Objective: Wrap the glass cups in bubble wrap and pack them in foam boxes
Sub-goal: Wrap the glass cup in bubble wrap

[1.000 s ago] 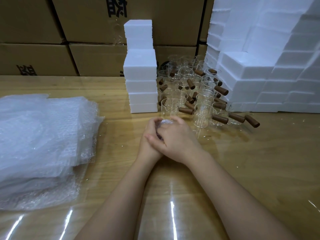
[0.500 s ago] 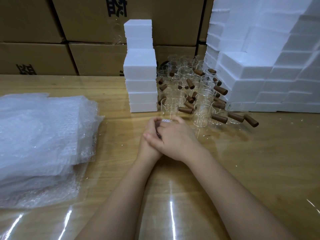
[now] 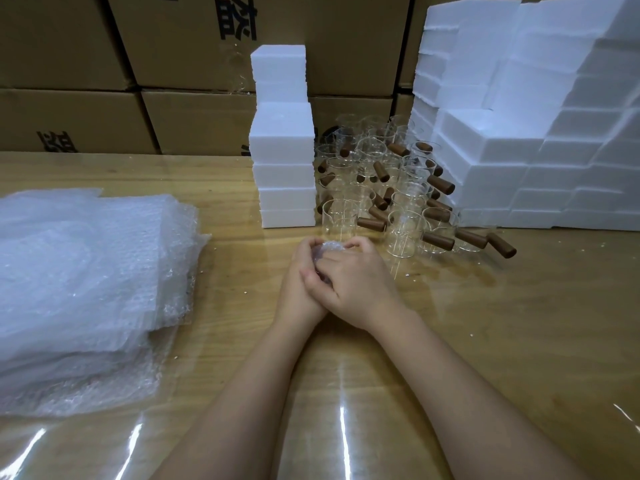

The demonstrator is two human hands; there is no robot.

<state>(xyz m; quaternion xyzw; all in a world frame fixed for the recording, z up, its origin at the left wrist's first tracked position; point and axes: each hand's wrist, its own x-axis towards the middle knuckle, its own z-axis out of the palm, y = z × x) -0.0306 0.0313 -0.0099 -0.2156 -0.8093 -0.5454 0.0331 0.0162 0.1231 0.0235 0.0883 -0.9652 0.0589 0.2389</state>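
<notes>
Bubble wrap bundle (image 3: 328,247) is clasped at the desk (image 3: 519,323) straight ahead of you, your left hand (image 3: 299,285) and right hand (image 3: 360,282) both gripping it with curled fingers (image 3: 362,243), just in front of the bare glass cups (image 3: 381,188) standing between the foam boxes (image 3: 282,168).

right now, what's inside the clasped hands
A wad of bubble wrap shows between the left hand and right hand. What the wrap holds cannot be seen; the fingers cover it.
</notes>
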